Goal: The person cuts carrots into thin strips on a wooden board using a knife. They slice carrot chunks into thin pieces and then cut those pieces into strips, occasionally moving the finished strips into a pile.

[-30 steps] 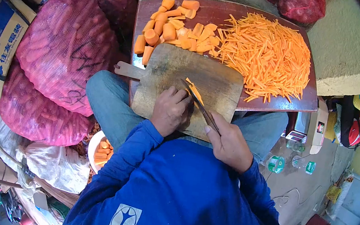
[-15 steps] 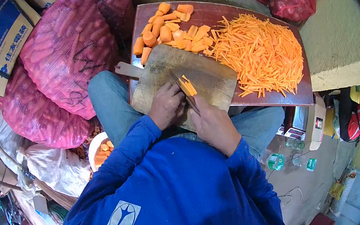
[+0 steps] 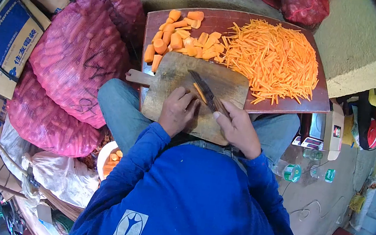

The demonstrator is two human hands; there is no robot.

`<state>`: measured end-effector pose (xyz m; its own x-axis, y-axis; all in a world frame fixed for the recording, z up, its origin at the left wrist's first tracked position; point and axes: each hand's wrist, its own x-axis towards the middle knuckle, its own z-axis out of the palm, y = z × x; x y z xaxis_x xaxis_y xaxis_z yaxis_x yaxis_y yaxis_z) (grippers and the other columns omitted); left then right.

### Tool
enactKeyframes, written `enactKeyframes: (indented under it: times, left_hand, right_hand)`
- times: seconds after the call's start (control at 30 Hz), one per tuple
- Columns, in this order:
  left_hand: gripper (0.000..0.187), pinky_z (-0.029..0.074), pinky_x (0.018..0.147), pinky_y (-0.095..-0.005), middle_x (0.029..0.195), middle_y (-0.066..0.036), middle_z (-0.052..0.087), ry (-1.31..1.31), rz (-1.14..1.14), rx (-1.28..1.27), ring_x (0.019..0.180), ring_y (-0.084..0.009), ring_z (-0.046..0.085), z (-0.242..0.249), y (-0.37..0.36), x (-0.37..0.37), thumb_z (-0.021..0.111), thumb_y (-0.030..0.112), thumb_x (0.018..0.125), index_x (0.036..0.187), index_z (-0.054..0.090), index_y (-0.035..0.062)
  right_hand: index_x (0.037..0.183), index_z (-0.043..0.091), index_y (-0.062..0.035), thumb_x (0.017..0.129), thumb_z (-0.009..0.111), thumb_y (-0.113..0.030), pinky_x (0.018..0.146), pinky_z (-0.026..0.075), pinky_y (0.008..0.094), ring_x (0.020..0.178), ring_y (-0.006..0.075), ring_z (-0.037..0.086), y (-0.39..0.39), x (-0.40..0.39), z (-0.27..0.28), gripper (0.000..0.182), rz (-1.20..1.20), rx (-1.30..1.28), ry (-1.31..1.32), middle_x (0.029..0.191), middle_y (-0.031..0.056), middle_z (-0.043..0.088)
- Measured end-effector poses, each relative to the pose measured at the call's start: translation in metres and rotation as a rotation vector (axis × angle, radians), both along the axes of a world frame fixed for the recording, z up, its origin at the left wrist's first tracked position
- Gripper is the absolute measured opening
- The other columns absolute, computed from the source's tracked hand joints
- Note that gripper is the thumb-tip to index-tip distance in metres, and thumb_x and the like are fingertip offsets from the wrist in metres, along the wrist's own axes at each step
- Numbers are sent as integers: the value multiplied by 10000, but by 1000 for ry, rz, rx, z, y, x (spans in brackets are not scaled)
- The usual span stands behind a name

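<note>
A wooden cutting board (image 3: 169, 80) with a handle at its left rests across the lap and the table's near edge. My right hand (image 3: 238, 129) grips a dark-bladed knife (image 3: 203, 89) by the handle, its blade slanting up and left over the board. A thin strip of carrot (image 3: 199, 93) shows along the blade's left side. Just left of the knife, my left hand (image 3: 178, 111) rests on the board with its fingers curled; whatever they may hold is hidden. Cut carrot chunks (image 3: 176, 41) lie beyond the board, and a large heap of carrot sticks (image 3: 275, 60) spreads to their right.
The red-brown table (image 3: 287, 110) carries the carrots. Pink mesh sacks of carrots (image 3: 81, 52) and cardboard boxes (image 3: 7, 43) stack up on the left. By my left elbow stands a white bucket (image 3: 102, 156) with carrot pieces. Plastic bottles (image 3: 291, 172) lie on the floor at right.
My right hand and the knife have moved right, away from my left hand, with more of the blade's side showing. Fewer carrot strips show at the blade. The view has shifted slightly.
</note>
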<state>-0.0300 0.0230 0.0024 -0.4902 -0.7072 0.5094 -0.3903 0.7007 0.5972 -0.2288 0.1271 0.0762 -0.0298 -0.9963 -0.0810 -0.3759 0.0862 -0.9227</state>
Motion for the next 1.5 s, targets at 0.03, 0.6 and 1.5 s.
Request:
enactKeyframes:
  times: [0.03, 0.6, 1.5]
  left_hand:
    - [126, 545, 765, -474, 911, -157, 615, 27, 10, 22, 865, -385, 651, -1, -1, -2, 789, 32, 865, 967, 722, -2]
    - [112, 554, 737, -365, 941, -157, 709, 210, 233, 159, 828, -301, 708, 5, -8, 23, 781, -41, 868, 971, 746, -15]
    - [170, 571, 774, -479, 948, -199, 751, -167, 6, 10, 879, -401, 726, 32, -123, -43, 824, 149, 890, 983, 779, 14]
  right_hand:
    - [1366, 639, 15, 1031, 673, -152, 751, 542, 431, 766, 311, 661, 2, 1, 1, 376, -4, 12, 34, 878, 238, 660]
    - [1312, 641, 18, 1040, 660, -164, 756, 559, 450, 814, 457, 694, 22, -2, 2, 328, 124, -18, 19, 925, 308, 670]
    - [1262, 653, 14, 1018, 665, -143, 730, 540, 492, 840, 499, 681, 11, -38, 12, 291, -133, -21, 158, 888, 286, 670]
